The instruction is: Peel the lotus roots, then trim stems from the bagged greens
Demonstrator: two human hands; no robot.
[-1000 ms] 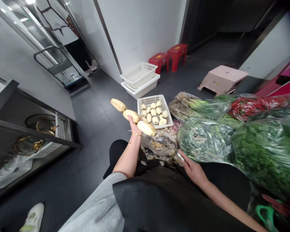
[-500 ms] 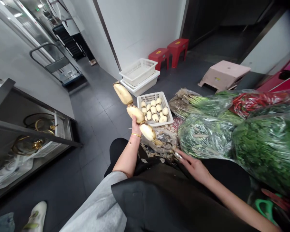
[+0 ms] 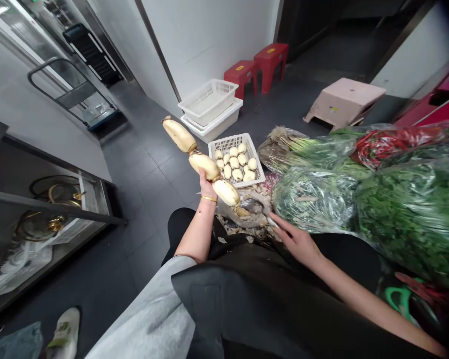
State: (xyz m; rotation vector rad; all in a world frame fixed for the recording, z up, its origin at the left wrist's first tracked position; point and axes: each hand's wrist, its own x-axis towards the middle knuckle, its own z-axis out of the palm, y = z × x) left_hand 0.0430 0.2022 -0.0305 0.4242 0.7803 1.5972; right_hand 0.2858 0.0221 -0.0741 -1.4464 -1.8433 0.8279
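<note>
From my end I see the lotus root (image 3: pixel 201 164) held up in the air, a chain of pale segments slanting from far left down towards the body, in front of the near left corner of a white basket (image 3: pixel 258 160). The left hand (image 3: pixel 207 187) is wrapped round the middle segment, which I judge balances the chain and leaves both ends clear. The right hand (image 3: pixel 301 244), well apart from it, grips a metal tool (image 3: pixel 273 222) near the root's lower tip; I can't make out its working end, nor whether it touches. Scraps (image 3: pixel 230 229) and crumpled plastic (image 3: pixel 255 203) lie underneath, probably so that droppings stay in one spot. Cut pale pieces (image 3: pixel 234 162) sit inside the basket's slotted walls, kept together and within easy reach, I'd say. White trays (image 3: pixel 221 125) are stacked beyond its far left corner, and bagged greens (image 3: pixel 411 214) crowd past its right edge.

Against half a second ago, the root's far end swings further left, so the chain lies flatter in my view, and the person in the far passage is out of sight. Both grips look the same.
</note>
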